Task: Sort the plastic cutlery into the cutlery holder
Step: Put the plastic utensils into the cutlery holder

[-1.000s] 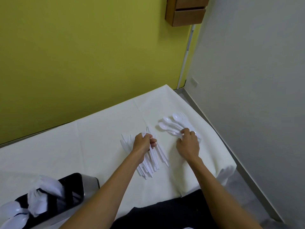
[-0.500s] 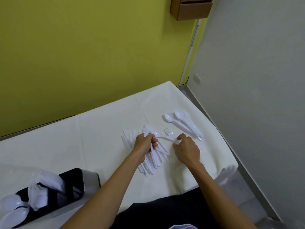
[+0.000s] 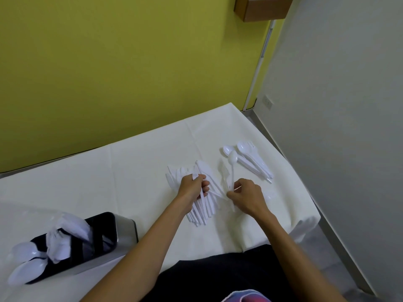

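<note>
A table (image 3: 87, 192) draped in white cloth stands in a corner where a yellow-green wall (image 3: 130, 62) meets a grey wall (image 3: 338, 105), with a wooden box (image 3: 263, 7) mounted at 1 o'clock.

Seen from the head camera, a person's left hand (image 3: 192, 188), at 6 o'clock, grips a fanned bundle of white plastic cutlery (image 3: 205, 212) that lies on the cloth. Just beside it at 5 o'clock, the right hand (image 3: 246, 197) pinches the handle of a single white spoon (image 3: 232, 159), bowl pointing away.

A loose pile of spoons and a fork (image 3: 250, 158) lies on the cloth at 3 o'clock, apart from both hands.

The black-and-steel cutlery holder (image 3: 124, 227) sits at 8 o'clock, well apart from the bundle, with white spoons (image 3: 26, 256) jutting from its left end.
</note>
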`<state>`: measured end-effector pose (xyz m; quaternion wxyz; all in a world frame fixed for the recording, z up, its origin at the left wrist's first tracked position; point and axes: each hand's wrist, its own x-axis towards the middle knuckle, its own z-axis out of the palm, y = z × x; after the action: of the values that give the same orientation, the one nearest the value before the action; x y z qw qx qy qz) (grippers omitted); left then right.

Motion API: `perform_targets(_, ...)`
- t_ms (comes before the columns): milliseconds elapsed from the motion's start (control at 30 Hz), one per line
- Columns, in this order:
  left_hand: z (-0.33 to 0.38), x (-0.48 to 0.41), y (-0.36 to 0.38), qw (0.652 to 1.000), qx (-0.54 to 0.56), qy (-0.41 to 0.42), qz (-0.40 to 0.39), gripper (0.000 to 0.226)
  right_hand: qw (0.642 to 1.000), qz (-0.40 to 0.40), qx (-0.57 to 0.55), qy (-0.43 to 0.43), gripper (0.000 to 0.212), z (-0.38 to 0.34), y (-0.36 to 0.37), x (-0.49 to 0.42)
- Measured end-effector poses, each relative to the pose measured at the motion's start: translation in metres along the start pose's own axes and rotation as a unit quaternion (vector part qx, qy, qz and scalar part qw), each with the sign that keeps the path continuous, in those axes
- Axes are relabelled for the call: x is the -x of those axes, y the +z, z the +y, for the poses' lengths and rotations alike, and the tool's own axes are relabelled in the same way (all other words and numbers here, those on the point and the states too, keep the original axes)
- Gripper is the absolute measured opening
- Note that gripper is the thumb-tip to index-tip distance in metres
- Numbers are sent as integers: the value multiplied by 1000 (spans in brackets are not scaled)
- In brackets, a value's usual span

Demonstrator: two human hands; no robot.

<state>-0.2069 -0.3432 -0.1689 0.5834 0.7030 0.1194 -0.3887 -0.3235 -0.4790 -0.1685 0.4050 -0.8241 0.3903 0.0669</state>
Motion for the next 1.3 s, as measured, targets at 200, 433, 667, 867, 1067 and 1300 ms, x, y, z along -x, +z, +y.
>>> perform_targets(200,-2,5,8,992,-92,68,-45,35,970,-149,-194,-11,11,-23,-4,13)
perform_targets(433,-2,-1,0,995,-82,49,34,27,990,-125,-44,-49,14,-9,-9,-5)
perform_targets(667,4,-2,-8,998,-15,14,67,15,990,42,113,-75,44,-1,-17,-40)
perform_targets(867,5,-1,-6,999,-4,32,29,28,957,150,237,-76,17,-2,-3,-39)
perform_targets(1067,4,1,-5,999,2,25,26,32,971,119,189,-88,18,1,-1,-29)
perform_targets(1300,8,4,-4,998,49,14,25,30,975,161,133,-80,23,6,-18,-43)
